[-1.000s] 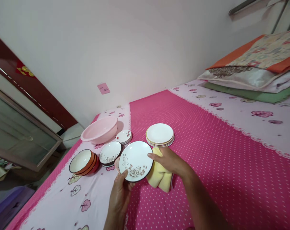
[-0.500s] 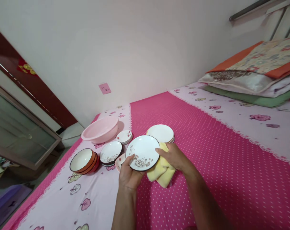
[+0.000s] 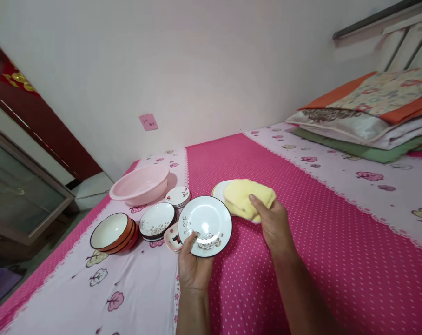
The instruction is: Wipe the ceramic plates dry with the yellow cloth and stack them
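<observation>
A white plate [image 3: 206, 221] with a dark rim and a brown flower pattern is held up by my left hand [image 3: 194, 270], thumb on its face and fingers underneath. My right hand [image 3: 275, 225] grips a folded yellow cloth [image 3: 247, 197], apart from the plate and to its right. Behind the cloth, a stack of white plates [image 3: 220, 190] is partly covered from view. Just left of the held plate lie a small pink dish [image 3: 172, 238] with a dark figure, a stack of flowered plates [image 3: 157, 219] and a stack of small saucers [image 3: 178, 196].
Stacked orange-brown bowls [image 3: 111, 232] and a pink basin [image 3: 141, 184] stand at the left. Folded bedding [image 3: 367, 116] is piled at the right. A pink dotted bedspread [image 3: 329, 242] lies under everything, with the white wall [image 3: 211, 70] behind.
My right hand has drawn the cloth off the plate's edge, up and to the right. The plate has turned to face me more. The view has shifted slightly.
</observation>
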The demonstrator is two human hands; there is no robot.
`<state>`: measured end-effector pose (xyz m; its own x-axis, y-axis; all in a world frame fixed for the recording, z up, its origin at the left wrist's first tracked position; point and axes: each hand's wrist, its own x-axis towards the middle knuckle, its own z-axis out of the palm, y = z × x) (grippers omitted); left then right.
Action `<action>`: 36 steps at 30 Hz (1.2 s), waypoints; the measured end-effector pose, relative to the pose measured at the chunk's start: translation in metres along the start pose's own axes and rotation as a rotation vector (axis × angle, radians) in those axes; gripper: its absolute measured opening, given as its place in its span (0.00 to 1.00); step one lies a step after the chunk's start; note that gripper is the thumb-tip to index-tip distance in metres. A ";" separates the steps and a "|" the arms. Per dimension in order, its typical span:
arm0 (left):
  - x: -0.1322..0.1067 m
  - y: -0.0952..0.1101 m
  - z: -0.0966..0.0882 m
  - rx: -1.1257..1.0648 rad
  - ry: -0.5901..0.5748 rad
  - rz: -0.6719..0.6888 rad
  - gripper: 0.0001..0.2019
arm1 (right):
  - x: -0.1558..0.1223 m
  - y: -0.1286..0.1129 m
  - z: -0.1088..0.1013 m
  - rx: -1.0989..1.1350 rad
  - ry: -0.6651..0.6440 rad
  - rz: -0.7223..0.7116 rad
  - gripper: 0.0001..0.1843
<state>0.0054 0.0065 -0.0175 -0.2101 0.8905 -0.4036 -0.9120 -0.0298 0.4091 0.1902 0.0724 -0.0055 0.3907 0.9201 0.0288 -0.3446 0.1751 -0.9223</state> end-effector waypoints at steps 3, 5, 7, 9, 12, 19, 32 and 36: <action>-0.005 0.000 0.000 -0.033 0.021 -0.012 0.26 | -0.012 -0.011 0.007 0.202 -0.014 -0.093 0.35; -0.007 0.000 0.000 -0.045 0.019 0.007 0.23 | -0.023 -0.018 0.011 0.160 -0.030 -0.147 0.33; -0.006 0.000 -0.001 -0.044 -0.009 0.036 0.21 | -0.034 -0.023 0.014 -0.001 -0.072 -0.217 0.29; -0.003 0.000 -0.004 -0.050 -0.057 0.047 0.20 | -0.043 -0.024 0.017 -0.204 -0.187 -0.332 0.26; 0.002 0.000 -0.011 -0.108 -0.139 0.035 0.23 | -0.049 -0.014 0.022 -0.524 -0.428 -0.600 0.29; 0.010 0.004 -0.017 -0.146 -0.222 0.049 0.27 | -0.057 0.007 0.033 -0.971 -0.827 -0.628 0.32; 0.009 0.011 -0.023 -0.089 -0.215 0.006 0.32 | -0.086 -0.006 0.028 -0.859 -1.108 -0.450 0.33; 0.006 0.005 -0.021 -0.099 -0.239 -0.064 0.25 | -0.092 0.003 0.043 -0.812 -1.124 -0.531 0.38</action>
<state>-0.0081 0.0017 -0.0349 -0.0723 0.9736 -0.2163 -0.9532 -0.0037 0.3023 0.1170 0.0032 0.0055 -0.6638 0.6612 0.3494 0.3311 0.6788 -0.6555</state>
